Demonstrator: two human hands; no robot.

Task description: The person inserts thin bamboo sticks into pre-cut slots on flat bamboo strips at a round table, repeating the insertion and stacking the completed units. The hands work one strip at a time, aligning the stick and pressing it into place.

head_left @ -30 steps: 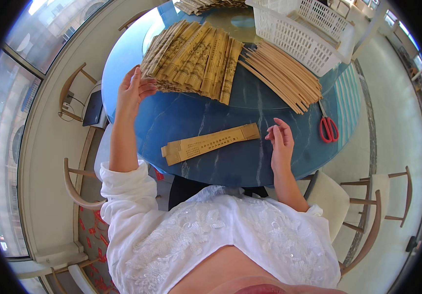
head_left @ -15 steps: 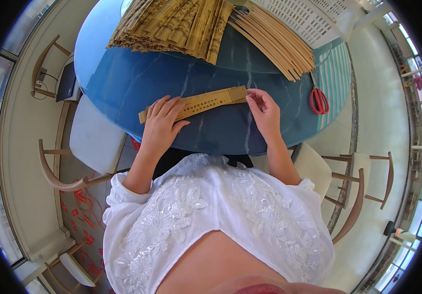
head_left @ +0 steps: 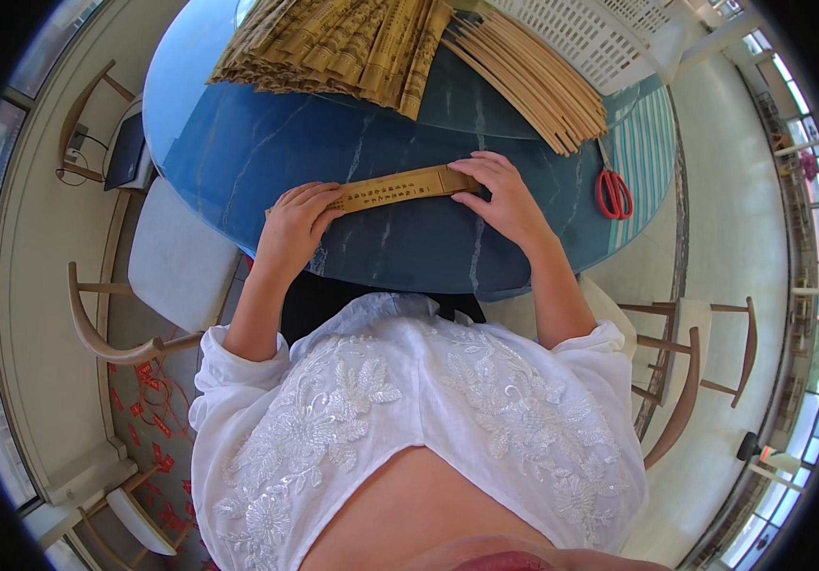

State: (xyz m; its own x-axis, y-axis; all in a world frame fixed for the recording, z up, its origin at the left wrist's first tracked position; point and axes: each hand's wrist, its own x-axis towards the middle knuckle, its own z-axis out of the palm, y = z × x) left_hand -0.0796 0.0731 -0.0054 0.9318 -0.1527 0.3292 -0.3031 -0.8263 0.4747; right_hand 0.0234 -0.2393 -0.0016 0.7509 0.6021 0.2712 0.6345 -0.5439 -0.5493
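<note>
A long, flat gold paper packet [head_left: 392, 187] with dark printing lies slantwise between my hands, over the near part of the blue table. My left hand [head_left: 297, 217] is closed over its left end, fingers together on top and hiding that end. At the other end my right hand [head_left: 503, 198] grips the packet, with the fingers along the upper edge and the thumb at the lower edge. A band crosses the packet near the right end, where the fingers cover part of it.
Beyond my hands lies a heap of similar gold packets [head_left: 352, 48]. Right of it are several thin pale wooden sticks [head_left: 533, 81] and a white perforated basket [head_left: 600, 43]. Red-handled scissors [head_left: 613, 193] lie near the right edge of the blue marbled table [head_left: 267, 143]. Chairs [head_left: 176, 257] surround it.
My right hand has shifted left and its fingers now reach over the packet's right end. My left fingers have drawn closer together and slid back toward the left end.
</note>
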